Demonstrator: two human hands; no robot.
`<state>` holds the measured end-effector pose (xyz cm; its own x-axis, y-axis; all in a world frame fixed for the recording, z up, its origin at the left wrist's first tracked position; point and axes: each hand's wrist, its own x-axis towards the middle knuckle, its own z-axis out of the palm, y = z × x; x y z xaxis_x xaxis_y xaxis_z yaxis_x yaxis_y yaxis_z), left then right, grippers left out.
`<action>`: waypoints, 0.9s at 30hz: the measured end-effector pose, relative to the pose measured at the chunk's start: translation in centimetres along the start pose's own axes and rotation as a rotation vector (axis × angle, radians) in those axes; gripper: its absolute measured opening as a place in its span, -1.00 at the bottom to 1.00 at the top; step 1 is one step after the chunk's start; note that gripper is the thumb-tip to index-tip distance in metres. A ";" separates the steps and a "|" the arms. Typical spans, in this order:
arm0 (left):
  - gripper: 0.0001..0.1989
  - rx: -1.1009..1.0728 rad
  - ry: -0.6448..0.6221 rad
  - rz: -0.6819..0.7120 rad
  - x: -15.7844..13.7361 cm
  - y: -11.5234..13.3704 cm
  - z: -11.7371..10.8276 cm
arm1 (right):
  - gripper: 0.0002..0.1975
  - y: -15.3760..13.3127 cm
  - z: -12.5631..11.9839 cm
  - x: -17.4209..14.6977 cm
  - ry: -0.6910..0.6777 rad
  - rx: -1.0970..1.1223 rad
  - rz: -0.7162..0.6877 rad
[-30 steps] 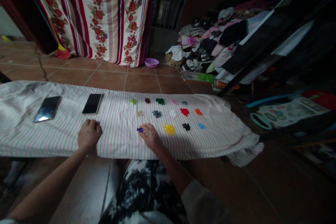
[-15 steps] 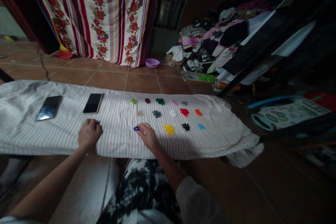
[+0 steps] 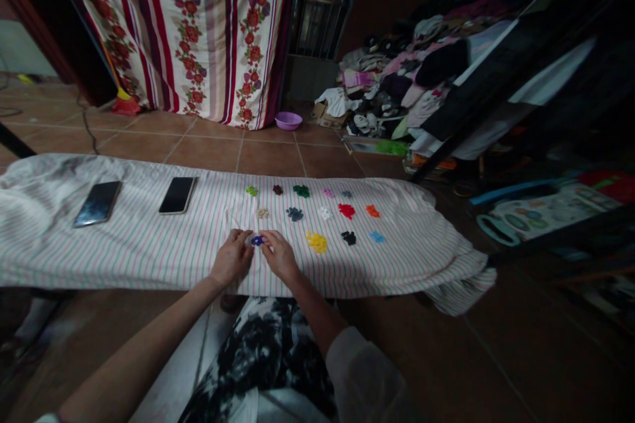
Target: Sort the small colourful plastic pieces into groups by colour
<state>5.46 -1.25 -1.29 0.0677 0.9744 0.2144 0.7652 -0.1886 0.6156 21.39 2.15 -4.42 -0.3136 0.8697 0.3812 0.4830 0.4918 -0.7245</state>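
A small pile of purple pieces, too small to make out singly, lies on the striped cloth. My left hand is at its left side, thumb and fingers apart and their tips at the pile's edge. On the other side, my right hand touches the pile with its fingertips, the thumb apart from the fingers. Neither hand visibly lifts anything. Nearest to my right hand is a yellow pile. Beige pieces and dark grey pieces lie just beyond.
More piles stand in rows: red, black, light blue, orange, dark green. Two phones lie at the left. Past the table are a purple basin and heaped clothes.
My left hand has moved right, from below the phone to the purple pile. My right hand stays at the pile, having shifted only slightly.
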 end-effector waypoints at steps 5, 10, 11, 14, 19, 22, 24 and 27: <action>-0.82 0.109 -0.035 -0.021 0.7 0.1 1.0 | -0.58 -0.2 0.0 0.0 -0.006 -0.067 -0.024; -0.84 0.049 -0.002 -0.022 0.5 -0.3 0.9 | -0.59 0.0 -0.2 0.1 -0.002 -0.027 -0.032; -0.82 0.033 -0.005 -0.019 0.4 -0.4 0.9 | -0.60 0.1 -0.2 0.1 0.000 -0.019 -0.033; -0.73 -0.013 -0.023 0.001 0.4 -0.5 0.9 | -0.60 0.3 -0.3 0.1 -0.007 -0.018 -0.046; -0.60 0.020 -0.056 0.016 0.6 0.0 0.9 | -0.53 0.5 -0.5 -0.1 -0.042 -0.003 -0.024; -0.58 0.132 -0.097 -0.024 0.8 1.1 0.9 | -0.49 0.5 -0.4 -0.2 -0.037 0.066 0.029; -0.64 0.211 -0.112 -0.046 1.0 1.8 1.0 | -0.51 0.5 -0.4 -0.2 -0.028 0.095 0.053; -0.73 0.296 -0.120 -0.080 1.1 2.6 1.0 | -0.57 0.4 -0.6 -0.3 -0.003 0.079 0.068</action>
<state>8.17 -0.55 -0.25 0.0611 0.9955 0.0726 0.9229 -0.0840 0.3758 22.17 2.11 -4.51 -0.2844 0.9009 0.3278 0.4373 0.4261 -0.7920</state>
